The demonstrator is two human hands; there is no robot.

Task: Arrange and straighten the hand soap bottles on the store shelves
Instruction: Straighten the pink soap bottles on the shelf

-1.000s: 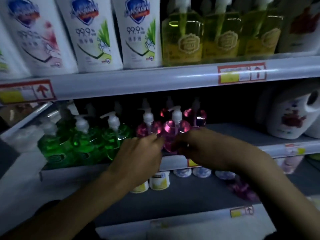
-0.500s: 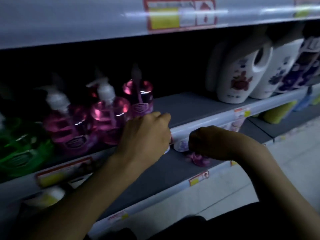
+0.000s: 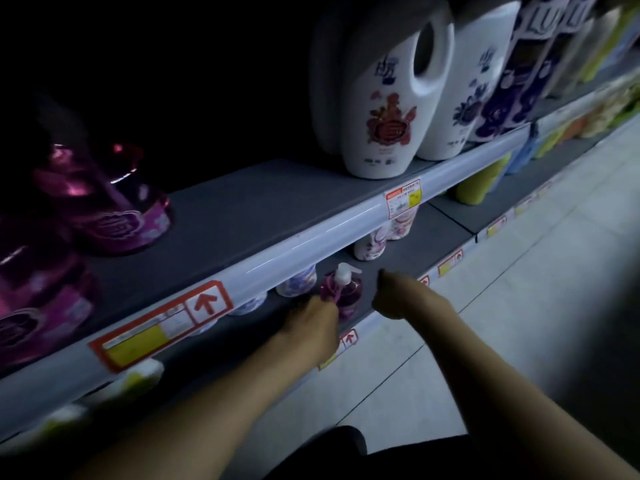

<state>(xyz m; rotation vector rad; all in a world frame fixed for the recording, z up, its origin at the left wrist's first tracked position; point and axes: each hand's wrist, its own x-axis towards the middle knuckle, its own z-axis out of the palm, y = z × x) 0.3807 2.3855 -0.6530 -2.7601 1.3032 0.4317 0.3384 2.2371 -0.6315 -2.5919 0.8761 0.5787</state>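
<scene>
A small pink pump soap bottle (image 3: 346, 294) with a white pump stands on the dark lower shelf (image 3: 408, 251), near its front edge. My left hand (image 3: 313, 323) reaches under the shelf rail, and its fingers close on the bottle's left side. Just right of the bottle is my right hand (image 3: 394, 296), curled into a fist, apart from the bottle and holding nothing I can see. More pink soap bottles (image 3: 114, 209) stand blurred at the far left of the middle shelf (image 3: 242, 209).
Large white detergent jugs (image 3: 381, 109) and purple refill packs (image 3: 512, 81) fill the right of the middle shelf. Small white floral bottles (image 3: 370, 244) stand at the back of the lower shelf. A price rail (image 3: 311, 237) overhangs my hands. Tiled floor (image 3: 519, 306) lies to the right.
The view swung down and right, away from the pink bottles on the middle shelf. Both hands dropped to the lower shelf, and the left hand closed on the lone pink bottle there.
</scene>
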